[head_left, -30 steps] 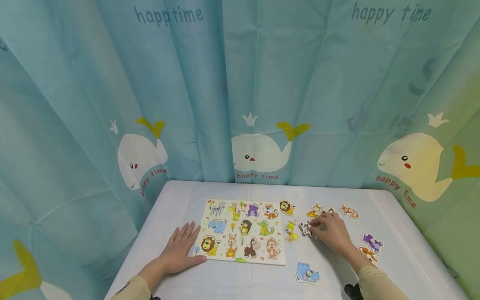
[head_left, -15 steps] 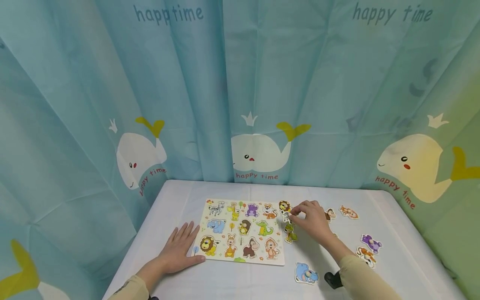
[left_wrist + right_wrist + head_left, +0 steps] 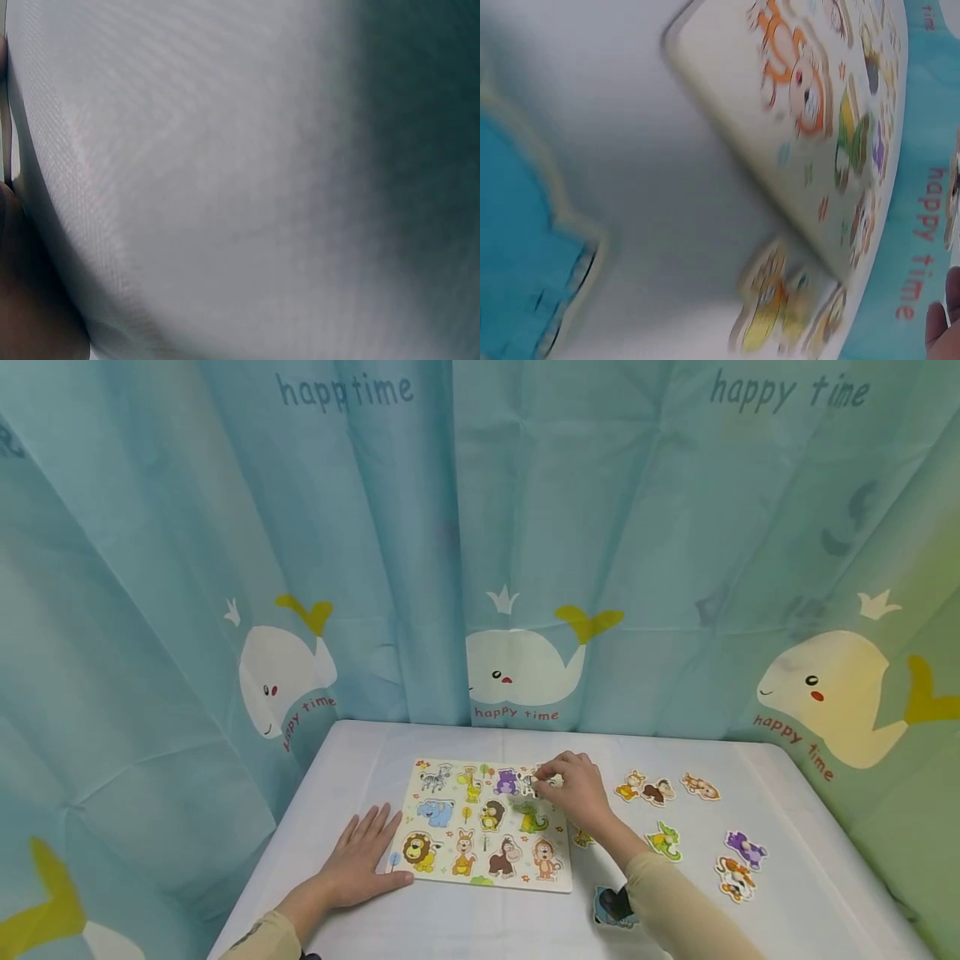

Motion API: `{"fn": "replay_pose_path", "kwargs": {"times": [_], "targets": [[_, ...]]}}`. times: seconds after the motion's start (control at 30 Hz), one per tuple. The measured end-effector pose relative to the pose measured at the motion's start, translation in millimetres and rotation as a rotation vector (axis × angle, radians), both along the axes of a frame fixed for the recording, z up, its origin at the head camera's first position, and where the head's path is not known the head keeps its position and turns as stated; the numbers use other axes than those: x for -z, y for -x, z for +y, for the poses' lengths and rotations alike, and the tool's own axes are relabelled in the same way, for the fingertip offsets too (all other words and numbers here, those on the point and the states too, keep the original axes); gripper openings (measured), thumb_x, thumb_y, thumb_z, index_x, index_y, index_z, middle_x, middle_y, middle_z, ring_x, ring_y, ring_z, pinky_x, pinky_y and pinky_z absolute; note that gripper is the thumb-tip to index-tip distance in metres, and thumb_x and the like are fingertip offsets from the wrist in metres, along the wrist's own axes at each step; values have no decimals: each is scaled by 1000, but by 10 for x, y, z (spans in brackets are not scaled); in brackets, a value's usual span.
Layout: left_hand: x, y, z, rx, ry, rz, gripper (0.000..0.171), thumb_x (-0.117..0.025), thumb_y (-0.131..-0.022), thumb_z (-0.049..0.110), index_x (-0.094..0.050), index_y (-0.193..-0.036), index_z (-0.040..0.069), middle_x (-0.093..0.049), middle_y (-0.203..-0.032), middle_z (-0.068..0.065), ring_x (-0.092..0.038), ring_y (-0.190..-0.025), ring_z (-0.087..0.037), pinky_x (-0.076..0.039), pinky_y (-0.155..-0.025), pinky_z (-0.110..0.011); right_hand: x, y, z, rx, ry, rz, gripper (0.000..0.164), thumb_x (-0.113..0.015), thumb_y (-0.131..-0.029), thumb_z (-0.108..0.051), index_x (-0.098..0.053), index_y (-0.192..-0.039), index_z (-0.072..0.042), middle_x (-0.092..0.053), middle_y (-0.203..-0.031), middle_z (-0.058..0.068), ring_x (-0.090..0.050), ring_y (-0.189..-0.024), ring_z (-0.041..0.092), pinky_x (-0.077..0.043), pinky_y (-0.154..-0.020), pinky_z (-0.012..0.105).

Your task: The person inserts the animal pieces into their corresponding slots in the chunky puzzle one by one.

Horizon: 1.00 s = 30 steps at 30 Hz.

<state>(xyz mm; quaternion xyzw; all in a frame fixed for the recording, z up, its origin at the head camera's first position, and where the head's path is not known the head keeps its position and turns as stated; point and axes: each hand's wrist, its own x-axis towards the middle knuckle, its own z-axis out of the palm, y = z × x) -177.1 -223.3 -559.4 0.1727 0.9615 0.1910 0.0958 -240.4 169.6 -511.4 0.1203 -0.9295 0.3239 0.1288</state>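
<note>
My right hand (image 3: 581, 789) pinches a zebra puzzle piece (image 3: 527, 783) between thumb and fingertips, over the upper right part of the animal puzzle board (image 3: 517, 882). The same zebra piece (image 3: 954, 196) shows edge-on at the far right of the right wrist view, above fingertips (image 3: 936, 326). Flat on the tablecloth lies my left hand (image 3: 362, 864), fingers spread, at the board's left edge. Only tablecloth and a dark bit of that hand (image 3: 37, 300) appear in the left wrist view. A giraffe piece (image 3: 582, 838) is partly hidden by the right forearm.
Loose pieces lie right of the board: kangaroo (image 3: 630, 786), gorilla (image 3: 658, 792), monkey (image 3: 701, 787), crocodile (image 3: 664, 842), purple hippo (image 3: 746, 850) and tiger (image 3: 736, 880). Under the right wrist's black mount is a blue elephant piece (image 3: 613, 920). A whale-print curtain (image 3: 517, 560) hangs behind the table.
My right hand has carried the zebra piece leftward from among the loose pieces, past the lion and giraffe, to over the board. The left hand has stayed in place.
</note>
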Motion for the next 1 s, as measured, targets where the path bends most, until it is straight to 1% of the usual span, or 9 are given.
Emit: {"fn": "replay_pose_path", "kwargs": {"times": [0.1,0.2,0.27,0.37,0.5,0.67,0.87,1.0], "targets": [[18,7,-11,-10,11,4,108,-60,-85,77,-26,-163,11,-15,-170,-14,-5,-157,-36,1,-124,-58,21,30,-130,-1,-13,-10,8,-83,-86,-28,-80,-91,-22,-64,-95,-7,-53,-94,19,-44,-85,44],[5,9,-14,-11,17,-2,108,-58,-85,78,-25,-164,12,-14,-170,-14,-4,-157,-35,2,-124,-58,41,66,-252,-3,-19,-26,8,-84,-86,-30,-80,-91,-25,-61,-92,-7,-50,-89,16,-43,-81,40],[4,6,-16,-10,10,7,108,-59,-85,78,-26,-163,11,-15,-170,-15,-5,-157,-36,2,-124,-58,56,96,-326,-4,-22,-41,7,-84,-86,-31,-80,-90,-26,-59,-91,-7,-48,-87,14,-41,-78,37],[-14,0,-13,-5,-4,0,108,-60,-86,76,-26,-163,9,-16,-169,-17,-6,-156,-38,2,-124,-59,65,136,-432,-11,-18,-44,7,-84,-86,-31,-80,-88,-27,-57,-89,-6,-45,-84,14,-40,-75,35],[-6,-6,-8,-6,-4,-5,108,-60,-85,76,-27,-163,9,-16,-169,-17,-7,-156,-37,1,-124,-59,74,186,-566,-10,-29,-33,7,-83,-87,-31,-81,-88,-25,-54,-86,-4,-43,-81,16,-38,-73,36],[-23,-4,-2,-3,10,-2,109,-59,-85,78,-27,-163,9,-17,-169,-16,-7,-156,-36,0,-124,-58,115,281,-729,-1,-61,-46,7,-81,-88,-33,-81,-89,-26,-49,-84,-8,-40,-80,15,-35,-72,36],[12,-4,-8,6,-33,30,108,-61,-85,76,-29,-162,6,-19,-168,-19,-9,-155,-39,0,-123,-60,102,327,-927,-17,-62,-16,8,-80,-89,-32,-81,-88,-24,-52,-85,-8,-43,-80,16,-37,-72,38],[42,-21,-26,12,-48,46,108,-60,-86,77,-27,-162,7,-19,-168,-19,-8,-156,-38,2,-123,-60,89,338,-1078,-35,-65,-19,9,-80,-89,-31,-81,-88,-22,-54,-86,-8,-45,-82,16,-39,-74,39]]}}
